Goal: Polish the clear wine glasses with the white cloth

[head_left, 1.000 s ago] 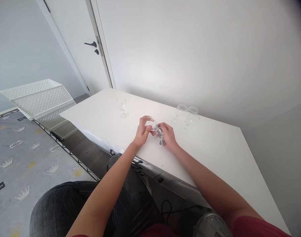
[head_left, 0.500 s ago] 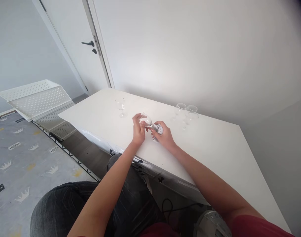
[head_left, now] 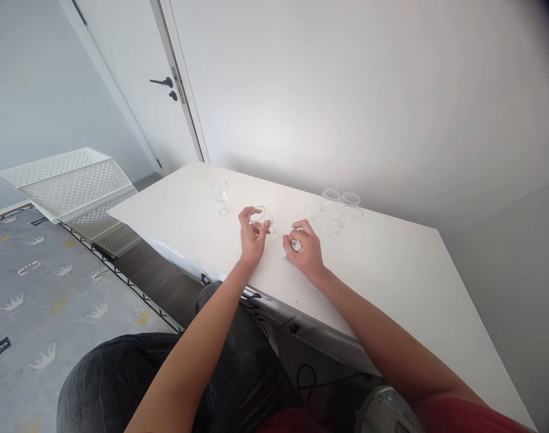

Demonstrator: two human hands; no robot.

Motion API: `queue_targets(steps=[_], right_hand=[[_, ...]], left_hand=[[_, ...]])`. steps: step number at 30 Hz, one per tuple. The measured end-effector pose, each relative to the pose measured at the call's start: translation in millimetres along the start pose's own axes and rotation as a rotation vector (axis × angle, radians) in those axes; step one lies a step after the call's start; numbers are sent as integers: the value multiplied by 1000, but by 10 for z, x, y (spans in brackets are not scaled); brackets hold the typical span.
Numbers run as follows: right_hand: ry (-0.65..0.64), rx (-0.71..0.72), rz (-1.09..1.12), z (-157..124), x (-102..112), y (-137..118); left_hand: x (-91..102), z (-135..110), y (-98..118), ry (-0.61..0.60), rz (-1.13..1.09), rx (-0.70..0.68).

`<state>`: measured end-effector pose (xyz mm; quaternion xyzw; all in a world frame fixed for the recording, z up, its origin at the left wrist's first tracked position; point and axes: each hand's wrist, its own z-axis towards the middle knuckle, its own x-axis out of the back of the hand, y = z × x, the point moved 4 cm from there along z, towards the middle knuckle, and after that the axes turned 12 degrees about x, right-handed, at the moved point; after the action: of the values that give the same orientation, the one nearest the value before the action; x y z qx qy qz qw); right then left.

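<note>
My left hand (head_left: 253,238) is closed around the bowl of a clear wine glass (head_left: 269,218), tilted with its stem pointing right. My right hand (head_left: 305,245), a short way to the right and apart from the glass, is closed on a crumpled white cloth (head_left: 296,245), mostly hidden in the fingers. Another wine glass (head_left: 220,191) stands upright on the table to the left, beyond my left hand. Behind my right hand, a group of three wine glasses (head_left: 350,211) stands near the wall.
The white table (head_left: 382,288) runs along a pale wall (head_left: 346,90). Left of it are a white perforated metal shelf (head_left: 71,183), a grey mattress with crown prints (head_left: 76,300) and a door with a black handle (head_left: 161,82). A dark cable (head_left: 306,376) hangs below the table.
My right hand has drawn the cloth off the glass stem and moved slightly right. The glass has turned in my left hand, and its rim now shows more.
</note>
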<state>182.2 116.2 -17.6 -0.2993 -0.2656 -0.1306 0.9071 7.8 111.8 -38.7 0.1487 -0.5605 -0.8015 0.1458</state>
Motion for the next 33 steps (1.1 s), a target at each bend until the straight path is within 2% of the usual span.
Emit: queue_targets(steps=[5,8,10,17,27,30,33], right_hand=[[-429,56,-147,-70,-177,-136],[-595,53,-301,-95,-228,-176],[-661,53,-370,-101,-245,-197],[-754,56,-429,-113,-276,-224],[-787,-4,-527,-137,-274,-178],[-826,-59,-559,-145,-262,-154],[-839,-102,-579,-152,-249,-134]], left_hand=[[34,-13,58,63,100,21],[25,-8,71,57,117,32],[4,-3,74,28,119,42],[-44,-12,76,-95,109,77],[-116,4,7,-254,43,133],[-109,11,-20,-251,104,127],[-74,25,-58,-189,166,131]])
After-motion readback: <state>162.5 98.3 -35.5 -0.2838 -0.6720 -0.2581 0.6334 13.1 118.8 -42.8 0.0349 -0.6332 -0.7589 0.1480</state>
